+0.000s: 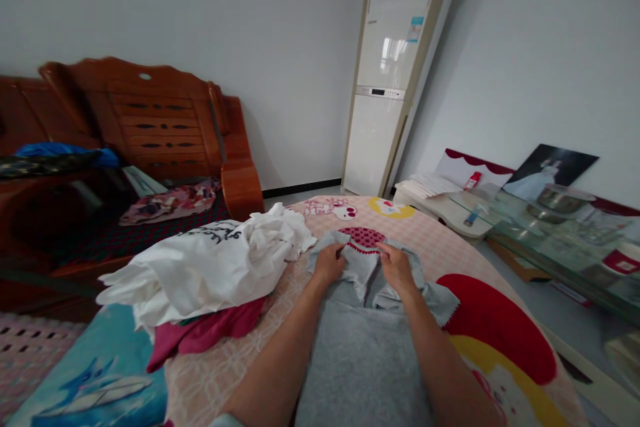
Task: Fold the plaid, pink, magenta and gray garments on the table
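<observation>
A grey short-sleeved shirt (367,353) with dark red trim at its neckline lies spread on a round, patterned table cover (450,240). My left hand (330,264) pinches the left side of the neckline. On the other side of the collar, my right hand (397,268) grips the edge between thumb and fingers. The cloth between the two hands sags in folds, and one trimmed sleeve reaches out past my right forearm. To the left, a crumpled white shirt (200,273) with black lettering rests over a dark pink garment (215,330).
A wooden armchair (155,120) with a flowered cloth (173,202) stands behind on the left. A tall white air conditioner (375,133) fills the corner. Along the right is a glass shelf (550,240) with metal bowls (565,197). A blue printed cloth (100,373) lies at lower left.
</observation>
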`<action>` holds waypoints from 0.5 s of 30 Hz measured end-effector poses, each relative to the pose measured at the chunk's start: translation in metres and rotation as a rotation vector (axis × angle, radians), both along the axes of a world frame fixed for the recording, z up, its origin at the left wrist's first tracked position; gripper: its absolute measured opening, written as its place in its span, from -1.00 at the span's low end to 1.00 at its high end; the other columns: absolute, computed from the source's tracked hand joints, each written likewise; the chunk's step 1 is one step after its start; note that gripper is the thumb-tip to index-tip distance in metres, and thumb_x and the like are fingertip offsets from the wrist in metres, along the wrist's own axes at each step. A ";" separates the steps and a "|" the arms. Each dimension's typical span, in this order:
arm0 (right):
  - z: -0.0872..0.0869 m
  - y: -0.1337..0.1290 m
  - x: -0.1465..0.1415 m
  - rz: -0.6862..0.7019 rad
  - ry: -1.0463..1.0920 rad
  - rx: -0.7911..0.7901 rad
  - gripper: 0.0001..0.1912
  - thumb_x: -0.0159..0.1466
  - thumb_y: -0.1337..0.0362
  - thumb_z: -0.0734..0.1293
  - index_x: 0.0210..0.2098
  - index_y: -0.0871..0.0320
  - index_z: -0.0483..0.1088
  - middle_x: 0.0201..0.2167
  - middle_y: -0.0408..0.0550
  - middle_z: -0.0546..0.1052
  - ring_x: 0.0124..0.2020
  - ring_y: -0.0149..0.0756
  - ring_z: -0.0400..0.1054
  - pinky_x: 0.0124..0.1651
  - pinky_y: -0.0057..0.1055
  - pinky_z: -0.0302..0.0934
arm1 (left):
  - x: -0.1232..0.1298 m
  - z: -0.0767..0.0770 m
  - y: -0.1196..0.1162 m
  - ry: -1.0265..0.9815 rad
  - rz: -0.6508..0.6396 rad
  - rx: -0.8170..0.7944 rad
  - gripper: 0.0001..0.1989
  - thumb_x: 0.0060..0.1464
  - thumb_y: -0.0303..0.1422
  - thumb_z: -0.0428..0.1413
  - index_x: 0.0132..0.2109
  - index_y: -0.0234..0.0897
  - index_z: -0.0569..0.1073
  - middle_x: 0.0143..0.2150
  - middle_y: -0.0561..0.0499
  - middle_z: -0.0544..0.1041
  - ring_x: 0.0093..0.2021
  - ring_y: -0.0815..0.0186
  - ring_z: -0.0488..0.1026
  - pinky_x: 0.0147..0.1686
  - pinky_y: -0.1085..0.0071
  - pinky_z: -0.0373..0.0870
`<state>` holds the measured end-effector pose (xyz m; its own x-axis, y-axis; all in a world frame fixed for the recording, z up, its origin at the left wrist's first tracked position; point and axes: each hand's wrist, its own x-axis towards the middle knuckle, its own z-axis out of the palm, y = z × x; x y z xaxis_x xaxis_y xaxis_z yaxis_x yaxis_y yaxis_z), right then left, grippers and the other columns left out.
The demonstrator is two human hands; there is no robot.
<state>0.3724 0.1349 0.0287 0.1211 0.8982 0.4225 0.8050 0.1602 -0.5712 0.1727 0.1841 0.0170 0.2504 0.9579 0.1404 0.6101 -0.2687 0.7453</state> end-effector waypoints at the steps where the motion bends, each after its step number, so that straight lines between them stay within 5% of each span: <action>1: -0.006 0.001 0.001 -0.012 0.003 -0.012 -0.57 0.18 0.40 0.15 -0.06 0.25 0.53 -0.07 0.12 0.59 -0.01 -0.15 0.46 0.12 -0.23 0.28 | -0.009 -0.001 0.003 -0.064 -0.062 -0.072 -0.67 -0.09 -0.58 0.03 -0.19 -0.26 0.57 -0.28 -0.01 0.59 -0.26 0.32 0.49 -0.18 0.45 0.38; 4: -0.025 -0.003 0.005 -0.049 0.018 -0.047 -0.58 0.18 0.40 0.15 -0.07 0.21 0.52 -0.07 0.09 0.59 -0.02 -0.15 0.47 0.11 -0.20 0.28 | -0.038 -0.001 0.011 -0.309 -0.259 -0.310 -0.80 -0.17 -0.52 0.03 -0.38 -0.32 0.52 -0.51 0.08 0.46 -0.52 0.41 0.35 -0.42 0.50 0.32; 8: -0.040 -0.011 0.005 -0.058 0.039 -0.018 -0.59 0.16 0.40 0.15 -0.09 0.18 0.52 -0.08 0.07 0.59 -0.02 -0.18 0.46 0.12 -0.20 0.27 | -0.059 -0.001 0.018 -0.445 -0.373 -0.356 -0.89 -0.27 -0.48 0.02 -0.53 -0.34 0.45 -0.54 0.09 0.41 -0.50 0.43 0.29 -0.42 0.52 0.24; 15: -0.017 0.006 0.013 -0.145 0.035 0.150 -0.55 0.19 0.37 0.11 -0.04 0.25 0.49 -0.04 0.14 0.56 0.01 -0.13 0.42 0.16 -0.20 0.23 | -0.049 -0.006 0.020 -0.366 -0.355 -0.362 -0.86 -0.27 -0.45 -0.04 -0.57 -0.33 0.41 -0.61 0.13 0.32 -0.52 0.43 0.19 -0.45 0.52 0.11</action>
